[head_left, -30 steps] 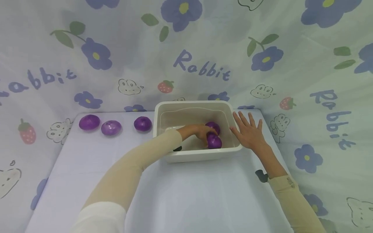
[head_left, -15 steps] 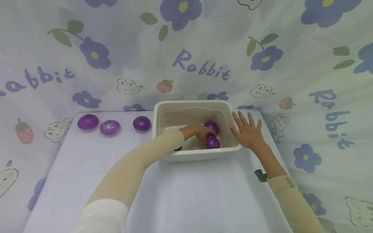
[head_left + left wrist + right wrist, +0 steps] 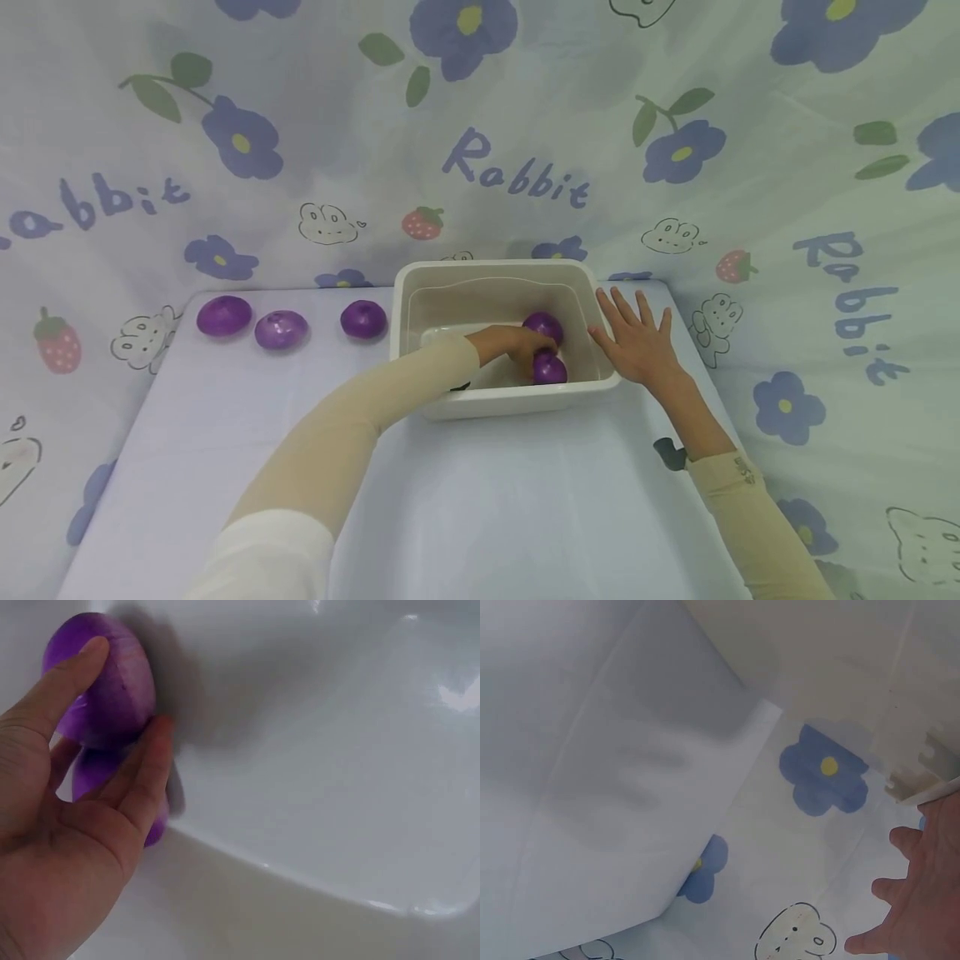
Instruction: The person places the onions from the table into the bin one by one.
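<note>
Small staged tabletop corner, room type unclear, rabbit-and-flower printed cloth (image 3: 337, 125) behind and at both sides, white-covered table (image 3: 487, 500)

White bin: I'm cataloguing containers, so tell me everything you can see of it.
The white bin looks like glossy plastic: rectangular, rounded corners, open top, raised rim. It stands upright near the back of the white-covered table, holding two purple round items. The left hand reaches inside, gripping the nearer one; the right hand is spread at its right end, contact unclear.
</note>
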### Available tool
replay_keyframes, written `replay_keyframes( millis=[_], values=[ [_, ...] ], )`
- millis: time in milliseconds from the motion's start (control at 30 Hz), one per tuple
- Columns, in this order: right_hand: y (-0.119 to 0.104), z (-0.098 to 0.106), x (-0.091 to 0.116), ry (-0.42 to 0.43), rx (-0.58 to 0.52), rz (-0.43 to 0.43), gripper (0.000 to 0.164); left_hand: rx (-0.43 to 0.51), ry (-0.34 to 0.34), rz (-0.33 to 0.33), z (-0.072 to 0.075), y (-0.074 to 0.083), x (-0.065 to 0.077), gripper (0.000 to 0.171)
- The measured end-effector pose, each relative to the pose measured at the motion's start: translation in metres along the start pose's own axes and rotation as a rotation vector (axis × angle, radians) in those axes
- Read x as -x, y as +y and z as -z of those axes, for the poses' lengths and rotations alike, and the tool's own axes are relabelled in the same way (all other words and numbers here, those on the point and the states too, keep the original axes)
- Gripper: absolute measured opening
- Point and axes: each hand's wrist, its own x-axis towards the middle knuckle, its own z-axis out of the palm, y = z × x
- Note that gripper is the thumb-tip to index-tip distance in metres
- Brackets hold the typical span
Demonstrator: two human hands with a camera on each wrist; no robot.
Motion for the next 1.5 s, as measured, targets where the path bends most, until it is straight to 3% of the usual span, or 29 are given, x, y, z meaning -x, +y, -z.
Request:
replay_keyframes(
  millis=[700, 967, 1100, 1267, 1400, 1500],
  values=[
    [-0.002, 0.001, 0.0, 0.004, 0.013, 0.009, 0.073, -0.007, 0.015, 0.036, -0.005, 0.004, 0.005, 0.079],
    [-0.004, 0.002, 0.001, -0.006, 0.011, 0.005, 0.073, 0.006, 0.011, 0.01, -0.002, 0.005, 0.011, 0.086],
    [-0.003, 0.002, 0.001, -0.006, 0.013, 0.005, 0.073, 0.065, 0.025, -0.022, 0.005, 0.001, 0.013, 0.089],
    [-0.003, 0.002, 0.002, -0.007, 0.005, 0.001, 0.071, 0.218, 0.08, -0.134, 0.02, -0.006, 0.02, 0.081],
    [-0.002, 0.002, 0.002, -0.003, 0.007, 0.0, 0.071, 0.263, 0.139, -0.216, 0.037, -0.009, 0.034, 0.079],
    [-0.001, 0.001, 0.002, 0.0, 0.01, 0.002, 0.071, 0.32, 0.158, -0.206, 0.051, -0.01, 0.054, 0.083]
  ],
)
